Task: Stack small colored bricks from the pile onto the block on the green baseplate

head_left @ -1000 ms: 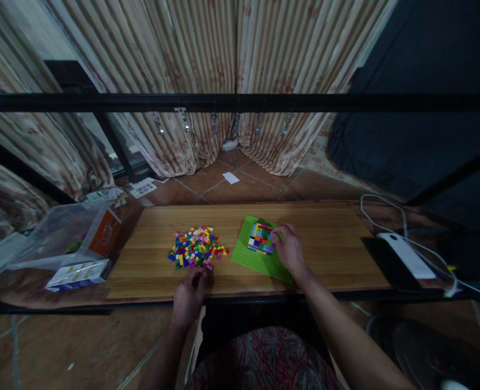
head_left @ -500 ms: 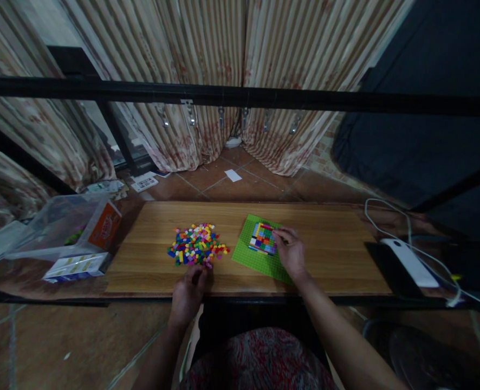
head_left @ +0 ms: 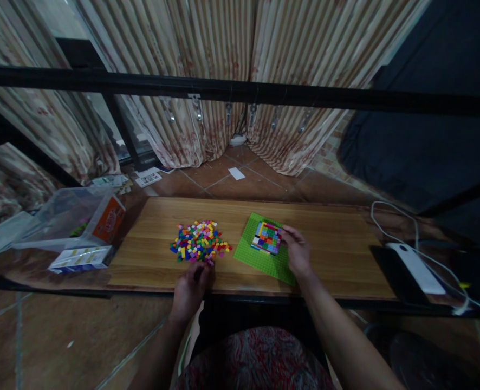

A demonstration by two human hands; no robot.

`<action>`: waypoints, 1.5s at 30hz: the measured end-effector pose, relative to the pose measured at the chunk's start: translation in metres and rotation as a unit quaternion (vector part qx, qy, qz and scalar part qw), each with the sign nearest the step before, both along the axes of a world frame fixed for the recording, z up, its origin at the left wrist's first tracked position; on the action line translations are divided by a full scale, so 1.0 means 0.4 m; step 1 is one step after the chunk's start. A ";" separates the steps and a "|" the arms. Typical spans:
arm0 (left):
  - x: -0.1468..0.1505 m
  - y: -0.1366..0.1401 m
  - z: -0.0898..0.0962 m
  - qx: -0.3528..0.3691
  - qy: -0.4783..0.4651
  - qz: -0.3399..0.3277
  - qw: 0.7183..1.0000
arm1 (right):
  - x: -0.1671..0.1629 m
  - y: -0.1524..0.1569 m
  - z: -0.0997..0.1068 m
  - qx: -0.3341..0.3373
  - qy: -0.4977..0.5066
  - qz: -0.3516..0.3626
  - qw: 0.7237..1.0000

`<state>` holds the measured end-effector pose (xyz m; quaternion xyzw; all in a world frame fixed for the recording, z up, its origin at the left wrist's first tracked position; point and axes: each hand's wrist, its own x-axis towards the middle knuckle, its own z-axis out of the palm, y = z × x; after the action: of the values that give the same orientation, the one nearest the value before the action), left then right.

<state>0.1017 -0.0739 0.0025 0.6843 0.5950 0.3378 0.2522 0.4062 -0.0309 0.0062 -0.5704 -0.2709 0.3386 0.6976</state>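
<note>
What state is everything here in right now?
Loose bricks: heaped, colours mixed
Green baseplate: lying flat, partly built on
Brick build: multicoloured, standing on the baseplate
Left hand: fingers curled by the loose bricks, contents unclear
Right hand: fingertips at the build's right edge, grip unclear
Curtains: hanging, meeting mid-view
White cable: loosely looped

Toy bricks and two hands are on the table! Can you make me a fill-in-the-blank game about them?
1. The brick build sits on a flat ____ plate.
2. The left hand is by the loose bricks, and the ____ hand is by the brick build.
3. In the picture, the loose bricks lie to the ____ of the plate.

Missing words: green; right; left.
</note>
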 end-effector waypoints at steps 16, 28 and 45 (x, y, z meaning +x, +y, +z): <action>0.001 -0.001 -0.001 -0.018 0.011 0.014 1.000 | 0.005 0.027 -0.027 -0.045 -0.050 -0.002 0.998; 0.005 0.001 0.008 -0.020 0.011 0.028 0.999 | 0.006 0.040 -0.035 -0.061 -0.065 -0.013 0.996; 0.003 0.003 0.001 -0.060 -0.077 -0.004 0.995 | 0.020 -0.023 0.035 -0.066 -0.448 0.201 0.868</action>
<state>0.1027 -0.0727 0.0028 0.6426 0.5902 0.3521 0.3389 0.4143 -0.0402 0.0204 -0.6388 -0.6404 0.1968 0.3782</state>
